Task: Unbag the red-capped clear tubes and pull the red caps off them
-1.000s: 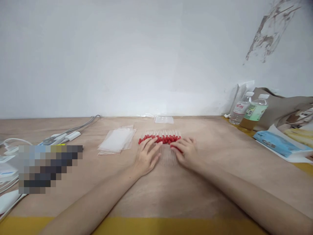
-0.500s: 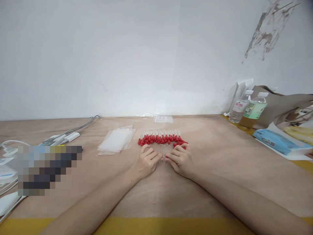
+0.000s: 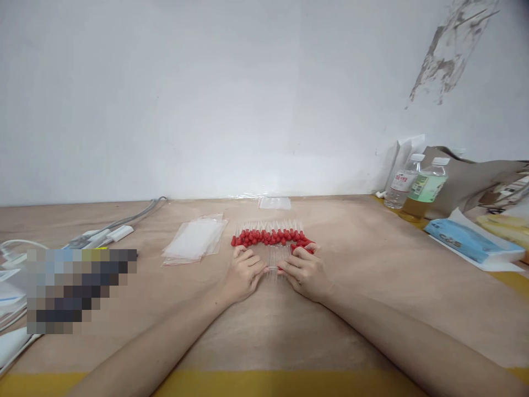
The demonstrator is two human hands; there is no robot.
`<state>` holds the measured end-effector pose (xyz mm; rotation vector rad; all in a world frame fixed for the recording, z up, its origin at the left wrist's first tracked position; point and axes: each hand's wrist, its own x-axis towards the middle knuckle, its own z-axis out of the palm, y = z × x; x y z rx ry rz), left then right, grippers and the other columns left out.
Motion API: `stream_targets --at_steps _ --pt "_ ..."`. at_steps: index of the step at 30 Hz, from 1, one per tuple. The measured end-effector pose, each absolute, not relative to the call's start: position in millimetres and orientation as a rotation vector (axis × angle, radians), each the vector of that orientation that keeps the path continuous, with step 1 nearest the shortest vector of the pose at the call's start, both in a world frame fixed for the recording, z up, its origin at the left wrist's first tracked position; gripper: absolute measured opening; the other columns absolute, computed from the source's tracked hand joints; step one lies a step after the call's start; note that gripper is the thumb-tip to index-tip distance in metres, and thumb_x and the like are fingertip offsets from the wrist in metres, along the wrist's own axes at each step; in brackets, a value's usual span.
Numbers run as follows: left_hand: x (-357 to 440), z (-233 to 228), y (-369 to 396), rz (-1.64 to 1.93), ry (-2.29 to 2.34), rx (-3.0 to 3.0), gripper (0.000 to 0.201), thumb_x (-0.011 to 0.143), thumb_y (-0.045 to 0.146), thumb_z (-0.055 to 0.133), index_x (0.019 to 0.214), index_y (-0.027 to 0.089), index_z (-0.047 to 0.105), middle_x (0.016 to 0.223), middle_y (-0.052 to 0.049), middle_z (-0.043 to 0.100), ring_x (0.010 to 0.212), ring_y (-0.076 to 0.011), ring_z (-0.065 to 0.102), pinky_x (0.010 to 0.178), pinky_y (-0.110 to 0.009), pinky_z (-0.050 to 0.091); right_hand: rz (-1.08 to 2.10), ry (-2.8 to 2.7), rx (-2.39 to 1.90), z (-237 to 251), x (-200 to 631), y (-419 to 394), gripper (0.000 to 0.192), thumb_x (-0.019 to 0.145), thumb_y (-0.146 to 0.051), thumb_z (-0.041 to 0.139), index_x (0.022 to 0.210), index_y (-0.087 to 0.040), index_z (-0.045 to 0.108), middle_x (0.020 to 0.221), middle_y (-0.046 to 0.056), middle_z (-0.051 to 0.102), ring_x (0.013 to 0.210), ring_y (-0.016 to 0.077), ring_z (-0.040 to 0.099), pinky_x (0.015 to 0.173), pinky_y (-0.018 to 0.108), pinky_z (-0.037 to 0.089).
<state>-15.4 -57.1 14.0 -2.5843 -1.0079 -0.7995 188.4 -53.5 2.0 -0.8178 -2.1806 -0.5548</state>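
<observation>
Both forearms stretched fwd, palms down on the brown wooden table [image 3: 372, 286]. Left hand [image 3: 242, 273] & right hand [image 3: 303, 270] face each other, fingers curled, pinching a bunch of clear plastic droppers with red bulbs [image 3: 276, 255] between them, just below the dropper row [image 3: 268, 236].

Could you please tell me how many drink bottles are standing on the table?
2: a clear bottle and an amber-filled bottle touching at the far right by the wall; others may hide behind the bags.

Wooden table [image 3: 372, 286] — red-capped droppers [image 3: 270, 237], clear bags [image 3: 194, 240], bottles [image 3: 413, 187], cables [image 3: 124, 220]
</observation>
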Motion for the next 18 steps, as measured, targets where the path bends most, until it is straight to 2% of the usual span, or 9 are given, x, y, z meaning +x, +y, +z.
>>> stream_targets --at_steps 6,9,11,14,18 --pt "-15 14 -57 -0.771 -1.038 -2.597 0.028 0.087 0.025 0.035 0.07 0.018 0.056 0.063 -0.003 0.054 0.068 -0.0159 0.044 0.074 -0.035 0.033 -0.658 -2.185 -0.74 -1 194 -51 0.017 0.085 -0.03 0.046 0.087 -0.025 0.062 0.061 -0.001 0.056 0.067 0.0123 0.043 0.07 0.031 0.023" --pt "-21 12 -54 -0.859 -1.104 -2.614 0.028 0.089 0.025 0.033 0.074 0.018 0.056 0.065 -0.003 0.053 0.066 -0.015 0.047 0.066 -0.03 0.036 -0.584 -2.128 -0.775 2 204 -45 0.016 0.084 -0.029 0.048 0.088 -0.026 0.063 0.065 0.0 0.059 0.065 0.0116 0.044 0.067 0.03 0.025" --pt "-27 10 -51 -0.975 -1.198 -2.61 0.027 0.089 0.024 0.03 0.079 0.018 0.055 0.069 -0.003 0.051 0.066 -0.0138 0.048 0.063 -0.026 0.039 -0.405 -2.004 -0.891 4 216 -33 0.019 0.084 -0.03 0.047 0.091 -0.025 0.064 0.07 0.001 0.06 0.067 0.012 0.047 0.068 0.029 0.029" --pt "-33 5 -46 -1.043 -1.303 -2.581 0.024 0.089 0.022 0.031 0.092 0.018 0.054 0.077 -0.003 0.049 0.07 -0.0131 0.05 0.065 -0.024 0.042 -0.016 -1.713 -1.127 4 238 -8 0.029 0.084 -0.034 0.044 0.098 -0.018 0.063 0.083 0.006 0.057 0.072 0.0139 0.051 0.066 0.027 0.038" --pt "-33 -1 -40 -1.037 -1.302 -2.548 0.031 0.084 0.012 0.033 0.11 0.017 0.049 0.08 -0.004 0.044 0.073 -0.0138 0.048 0.069 -0.026 0.044 0.305 -1.528 -1.418 -7 257 20 0.038 0.076 -0.038 0.05 0.102 -0.013 0.061 0.08 0.006 0.054 0.067 0.0143 0.051 0.065 0.029 0.042"
